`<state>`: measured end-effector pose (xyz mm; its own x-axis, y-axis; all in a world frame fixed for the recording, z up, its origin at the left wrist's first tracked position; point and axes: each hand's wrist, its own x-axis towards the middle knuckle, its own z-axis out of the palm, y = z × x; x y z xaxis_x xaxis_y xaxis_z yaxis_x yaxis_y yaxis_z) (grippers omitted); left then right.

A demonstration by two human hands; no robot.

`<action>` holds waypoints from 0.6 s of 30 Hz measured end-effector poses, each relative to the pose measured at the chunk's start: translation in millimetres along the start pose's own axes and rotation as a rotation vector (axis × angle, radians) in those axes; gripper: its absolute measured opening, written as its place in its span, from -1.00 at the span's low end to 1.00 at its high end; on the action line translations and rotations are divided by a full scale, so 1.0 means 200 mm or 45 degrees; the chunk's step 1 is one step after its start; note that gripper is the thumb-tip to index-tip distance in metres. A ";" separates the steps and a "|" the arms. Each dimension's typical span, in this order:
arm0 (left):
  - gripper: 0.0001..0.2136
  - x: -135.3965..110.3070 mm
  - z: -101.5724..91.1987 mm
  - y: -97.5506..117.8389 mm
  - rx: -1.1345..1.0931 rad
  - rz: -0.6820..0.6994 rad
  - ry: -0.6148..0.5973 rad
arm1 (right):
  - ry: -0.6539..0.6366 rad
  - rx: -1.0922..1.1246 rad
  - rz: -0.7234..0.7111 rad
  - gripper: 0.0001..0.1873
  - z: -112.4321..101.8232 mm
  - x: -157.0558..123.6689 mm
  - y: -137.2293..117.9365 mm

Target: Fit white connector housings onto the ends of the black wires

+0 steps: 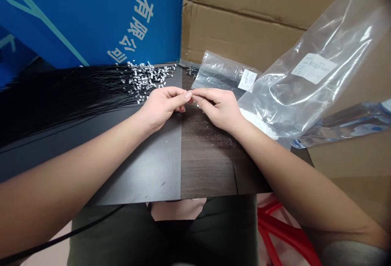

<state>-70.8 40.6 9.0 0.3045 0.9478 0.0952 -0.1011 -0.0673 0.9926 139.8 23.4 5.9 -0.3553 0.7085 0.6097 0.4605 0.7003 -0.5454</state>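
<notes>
**Here: both hands pinched together at mid-table**

Nearest you, the table's (210, 176) front edge runs above your lap, with a red chair frame (275, 225) below it on the right and a black cable (76, 229) trailing off at lower left. The near strip of the table is bare, so your forearms have open room there. A grey sheet (146, 168) covers the left half; the right half shows dark wood grain.

At the middle, your left hand (161, 107) and right hand (218, 109) meet, each closed in a pinch with the fingertips touching one another. Whatever sits between them is too small to make out.

Just left of your left hand lies the wire bundle (61, 95), a thick fan of black strands. Its long axis runs left to right across the table, and the white ends (146, 78) point right, stopping just beyond your left knuckles.

On the right, room is tight: a large clear bag (311, 66) hangs over the table's right edge, near your right wrist, and a smaller clear bag (220, 72) lies just beyond your right hand.

Farthest off, a blue carton (91, 13) and a cardboard box (244, 25) wall in the back edge.
</notes>
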 end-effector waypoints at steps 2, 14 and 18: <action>-0.64 0.00 0.00 0.00 0.015 0.008 0.016 | 0.001 0.019 0.005 -0.73 0.00 0.00 -0.01; -0.73 -0.01 0.00 -0.01 0.095 0.035 0.012 | 0.052 -0.022 0.164 -0.80 0.01 -0.01 0.00; -0.72 -0.01 -0.01 0.00 0.154 0.079 -0.033 | 0.031 -0.022 0.124 -0.81 0.00 0.00 0.01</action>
<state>-73.4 39.1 8.3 0.3256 0.9324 0.1571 -0.0060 -0.1641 0.9864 140.4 23.9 5.2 -0.2883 0.7705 0.5685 0.5058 0.6267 -0.5929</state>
